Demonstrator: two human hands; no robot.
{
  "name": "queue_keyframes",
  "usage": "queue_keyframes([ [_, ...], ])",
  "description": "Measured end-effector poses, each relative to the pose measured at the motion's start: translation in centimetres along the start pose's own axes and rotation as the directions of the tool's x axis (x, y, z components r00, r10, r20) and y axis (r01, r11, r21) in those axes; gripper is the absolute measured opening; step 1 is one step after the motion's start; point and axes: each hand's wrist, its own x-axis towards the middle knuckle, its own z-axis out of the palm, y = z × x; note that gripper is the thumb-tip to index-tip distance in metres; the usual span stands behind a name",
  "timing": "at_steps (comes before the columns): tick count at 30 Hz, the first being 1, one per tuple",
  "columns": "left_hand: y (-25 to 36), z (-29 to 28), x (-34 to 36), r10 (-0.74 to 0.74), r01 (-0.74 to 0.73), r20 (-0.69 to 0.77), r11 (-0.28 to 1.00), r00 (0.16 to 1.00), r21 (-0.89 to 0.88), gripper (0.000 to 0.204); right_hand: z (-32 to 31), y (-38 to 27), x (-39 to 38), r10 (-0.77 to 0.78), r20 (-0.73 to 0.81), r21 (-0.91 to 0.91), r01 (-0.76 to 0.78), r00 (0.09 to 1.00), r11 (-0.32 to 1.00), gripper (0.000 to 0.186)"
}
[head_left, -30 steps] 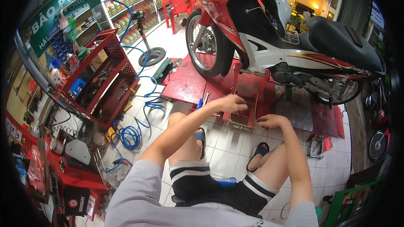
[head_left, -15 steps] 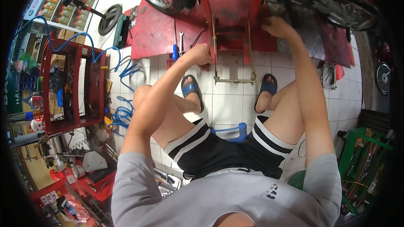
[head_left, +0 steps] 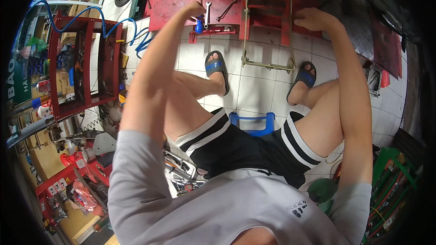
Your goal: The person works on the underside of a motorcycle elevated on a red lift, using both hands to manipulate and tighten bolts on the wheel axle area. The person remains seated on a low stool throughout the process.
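Observation:
At the front edge of a red platform (head_left: 172, 0), my left hand (head_left: 192, 10) is over a screwdriver with a blue handle (head_left: 199, 26). Its thumb and fingers look apart, and the hand hides the middle of the tool. A combination wrench (head_left: 207, 14) lies just to the right, with a dark slim hand tool (head_left: 226, 10) beyond it. My right hand (head_left: 313, 19) hovers beside the right side of a red metal stand (head_left: 284, 29), fingers loosely bent and nothing visible in them. Between my hands, a brass-coloured U-shaped bar (head_left: 268, 66) extends from the stand toward me.
A red shelf cart (head_left: 55, 72) stands on the left, with a coiled blue air hose (head_left: 105, 29) by it. A blue plastic stool (head_left: 252, 131) is between my legs. Dark motorcycle parts (head_left: 363, 0) fill the far right, and a green rack (head_left: 393, 190) stands at lower right.
My left hand has moved from beside the stand leftward to the screwdriver. My right hand stays near the stand's right side. The view has shifted, so the scene sits higher and farther right.

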Motion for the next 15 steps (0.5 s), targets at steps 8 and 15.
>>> queue_keyframes([
  [8, 2.3, 10.6, 2.4, 0.036, 0.034, -0.448, 0.988, 0.893, 0.148, 0.024, -1.2, -2.3, -1.6, 0.074, 0.002, -0.006, -0.074, 0.997, 0.997, 0.042],
  [15, 3.5, 11.4, 2.9, 0.033, 0.049, -0.487, 0.987, 0.873, 0.154, 0.023, -1.3, -0.5, -2.3, 0.158, 0.024, 0.082, -0.159, 0.987, 0.984, 0.041],
])
